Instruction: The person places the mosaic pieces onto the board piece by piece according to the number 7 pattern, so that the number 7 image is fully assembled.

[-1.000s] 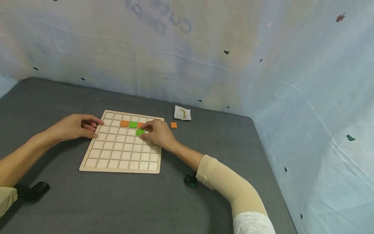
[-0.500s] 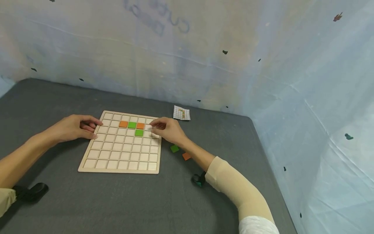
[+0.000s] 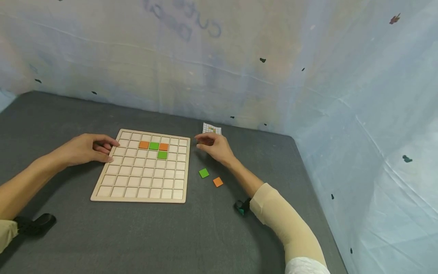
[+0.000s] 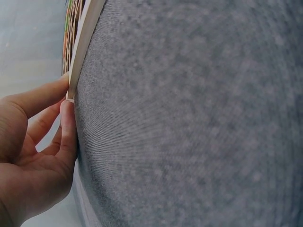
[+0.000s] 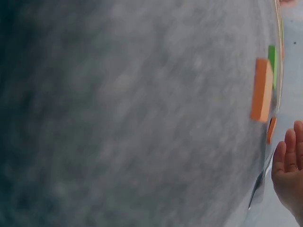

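My left hand [image 3: 92,149] touches the left edge of a pale wooden grid board [image 3: 140,172] with its fingertips and thumb. The left wrist view shows that hand [image 4: 42,137] right at the board's edge [image 4: 81,42]. Two orange and two green square tiles lie in the grid, among them an orange tile [image 3: 164,147] with a green tile [image 3: 162,155] just below it. Off the board's right side, my right hand [image 3: 215,146] hovers with thumb and fingers apart. An orange tile [image 5: 271,130] lies close to its fingers in the right wrist view; in the head view the hand hides it.
A loose green tile [image 3: 203,173] and an orange tile [image 3: 218,182] lie on the dark grey tabletop [image 3: 143,236], right of the board. Behind my right hand is a small printed grid card [image 3: 212,128], partly covered. A pale cloth wall [image 3: 205,68] rises at the back.
My right hand has let go of a green tile in the grid and moved right, off the board. Two loose tiles beneath its arm have come into view. The left hand stays at the edge.
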`<state>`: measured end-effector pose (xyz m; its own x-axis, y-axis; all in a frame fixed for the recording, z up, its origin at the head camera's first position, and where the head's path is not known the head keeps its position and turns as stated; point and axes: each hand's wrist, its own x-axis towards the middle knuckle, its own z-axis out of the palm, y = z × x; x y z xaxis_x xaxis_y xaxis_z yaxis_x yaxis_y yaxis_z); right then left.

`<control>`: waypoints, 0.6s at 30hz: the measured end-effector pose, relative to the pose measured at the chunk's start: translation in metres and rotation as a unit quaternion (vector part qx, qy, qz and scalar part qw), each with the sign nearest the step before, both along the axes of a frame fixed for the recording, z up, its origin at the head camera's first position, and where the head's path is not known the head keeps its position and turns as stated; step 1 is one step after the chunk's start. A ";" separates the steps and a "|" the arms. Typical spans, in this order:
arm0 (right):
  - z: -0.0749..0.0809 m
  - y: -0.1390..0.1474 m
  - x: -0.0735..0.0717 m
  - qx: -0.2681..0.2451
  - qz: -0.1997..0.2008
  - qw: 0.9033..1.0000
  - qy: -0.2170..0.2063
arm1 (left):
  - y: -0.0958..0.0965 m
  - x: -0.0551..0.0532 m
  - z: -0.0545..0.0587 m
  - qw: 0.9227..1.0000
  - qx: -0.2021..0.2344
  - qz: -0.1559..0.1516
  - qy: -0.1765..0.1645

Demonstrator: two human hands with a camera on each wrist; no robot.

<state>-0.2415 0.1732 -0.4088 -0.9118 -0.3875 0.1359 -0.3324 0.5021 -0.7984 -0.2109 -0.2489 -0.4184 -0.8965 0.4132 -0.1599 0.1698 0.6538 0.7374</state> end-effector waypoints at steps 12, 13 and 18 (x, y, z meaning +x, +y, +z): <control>-0.007 0.015 -0.006 0.058 -0.035 0.998 -0.008 | 0.001 0.000 0.000 1.000 0.001 0.001 0.005; -0.007 0.016 -0.006 0.059 -0.032 0.998 -0.015 | 0.000 0.000 -0.001 1.000 0.001 0.002 0.004; -0.012 0.015 -0.008 0.081 -0.028 0.996 -0.017 | -0.001 0.001 -0.002 1.000 0.003 0.004 0.001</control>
